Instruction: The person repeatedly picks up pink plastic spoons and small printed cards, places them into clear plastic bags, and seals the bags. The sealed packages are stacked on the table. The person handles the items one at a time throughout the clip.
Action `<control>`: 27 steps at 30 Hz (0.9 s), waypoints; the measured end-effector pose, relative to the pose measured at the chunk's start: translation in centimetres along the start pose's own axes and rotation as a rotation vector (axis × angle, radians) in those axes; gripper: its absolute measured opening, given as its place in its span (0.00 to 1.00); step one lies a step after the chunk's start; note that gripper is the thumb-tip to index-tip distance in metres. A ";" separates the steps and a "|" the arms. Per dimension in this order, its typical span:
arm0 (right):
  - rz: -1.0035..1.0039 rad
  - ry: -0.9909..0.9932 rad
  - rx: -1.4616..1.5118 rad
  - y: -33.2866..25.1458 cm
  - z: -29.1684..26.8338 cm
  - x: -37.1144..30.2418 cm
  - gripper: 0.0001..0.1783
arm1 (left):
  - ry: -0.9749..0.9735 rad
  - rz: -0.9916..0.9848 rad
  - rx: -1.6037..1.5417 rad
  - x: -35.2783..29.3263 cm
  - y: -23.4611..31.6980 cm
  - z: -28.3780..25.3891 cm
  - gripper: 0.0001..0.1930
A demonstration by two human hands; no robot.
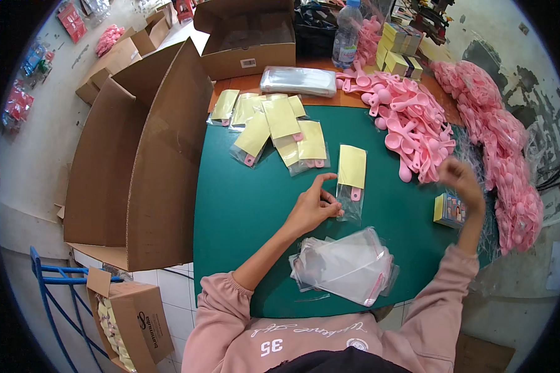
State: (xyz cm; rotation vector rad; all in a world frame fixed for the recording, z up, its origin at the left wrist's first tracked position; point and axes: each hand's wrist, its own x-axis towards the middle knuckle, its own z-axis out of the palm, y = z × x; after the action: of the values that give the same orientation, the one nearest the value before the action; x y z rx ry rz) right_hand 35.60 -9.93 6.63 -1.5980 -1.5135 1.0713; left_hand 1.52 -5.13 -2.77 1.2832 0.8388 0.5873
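My left hand (pixel 316 206) holds the left edge of a clear plastic bag (pixel 351 212) between its lower fingertips, its index finger raised apart. In the bag sit a yellow card (pixel 352 166) and a pink spoon, whose handle (pixel 356 194) shows below the card. My right hand (pixel 462 180) is over the right side of the table, by the near edge of a heap of pink plastic spoons (pixel 410 121). Its fingers are blurred and partly hidden, so I cannot see whether it holds anything. Loose clear bags (pixel 345 264) lie spread close to my body.
Filled bags with yellow cards (pixel 280 118) lie at the far left of the green table (pixel 242 205). A card stack (pixel 449 210) stands below my right hand. Bagged pink spoons (pixel 507 168) line the right; a water bottle (pixel 346 34) and cardboard boxes (pixel 162 168) stand around.
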 end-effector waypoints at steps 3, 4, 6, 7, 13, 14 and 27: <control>0.059 0.601 -1.210 5.2 -8.1 -0.7 0.09 | -0.031 0.028 0.090 0.1 0.8 0.7 0.30; -0.091 0.737 -1.253 5.2 -7.2 -1.0 0.14 | -0.026 0.033 0.090 0.1 0.8 0.6 0.30; -0.312 0.675 -0.992 2.2 -1.6 -0.5 0.21 | -0.016 -0.029 0.126 -0.1 0.3 0.4 0.30; -0.358 0.481 -0.712 -1.7 3.9 -0.3 0.23 | -0.006 -0.037 0.124 -0.2 0.0 0.4 0.30; -0.356 0.152 -0.596 0.2 16.3 -0.4 0.22 | -0.096 -0.077 -0.278 -0.5 1.1 0.9 0.23; -0.384 0.165 -0.649 0.6 16.5 -0.3 0.16 | -0.145 -0.067 -0.255 -0.5 0.9 0.5 0.20; -0.482 0.180 -0.224 1.3 15.7 0.1 0.08 | 0.192 0.343 0.327 0.4 1.5 0.9 0.17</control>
State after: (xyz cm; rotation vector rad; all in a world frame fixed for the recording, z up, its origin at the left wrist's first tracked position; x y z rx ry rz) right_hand 21.97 -10.89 -1.27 -1.3245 -1.8147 0.4934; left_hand 2.61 -5.05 -1.28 1.7078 0.9045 0.8825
